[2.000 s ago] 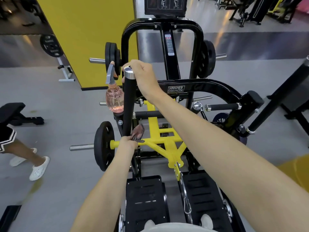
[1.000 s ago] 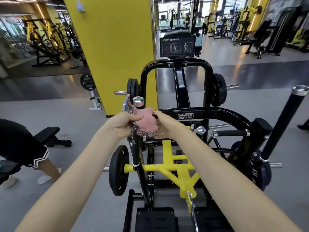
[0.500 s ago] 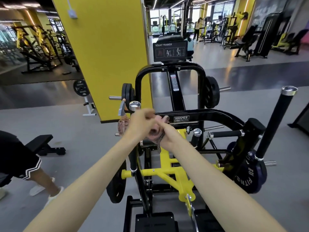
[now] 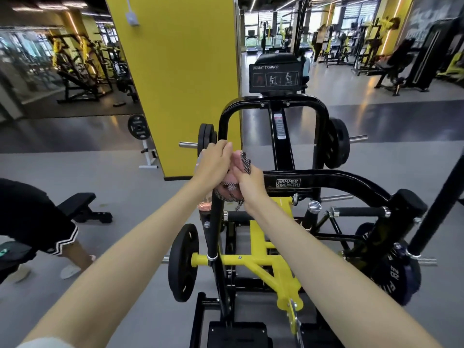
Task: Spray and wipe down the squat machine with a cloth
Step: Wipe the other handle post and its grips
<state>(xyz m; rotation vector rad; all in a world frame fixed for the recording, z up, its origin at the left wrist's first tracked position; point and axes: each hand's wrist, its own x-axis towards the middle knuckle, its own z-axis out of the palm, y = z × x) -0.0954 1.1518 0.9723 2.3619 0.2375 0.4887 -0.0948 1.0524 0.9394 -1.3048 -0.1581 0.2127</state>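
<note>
Cloth: a pink cloth (image 4: pixel 233 180) with a checked border, bunched between both hands at the top of the machine's left handle post (image 4: pixel 216 229), with a loose corner dangling below.
Risk, cloth: with the bundle shared between two hands, a careless change of grip could let it slide down the post or fall to the floor.
Right hand: the right hand (image 4: pixel 248 183) closes firmly round the cloth from the right, fabric showing above and below its fingers.
Left hand: the left hand (image 4: pixel 213 164) lies over the bundle from the left, fingers bent forward; whether it pinches the fabric cannot be told.
Risk, bottle: the pink spray bottle (image 4: pixel 204 206) sits just behind the left wrist, mostly hidden, and a sideways wipe could knock it loose.
Squat machine: the black-and-yellow squat machine (image 4: pixel 326 178) stands directly ahead, loaded with a weight plate (image 4: pixel 183 262) beside the post.
Bystander: a passer-by (image 4: pixel 37 222) walks near the left side, within likely range of stray spray.
</note>
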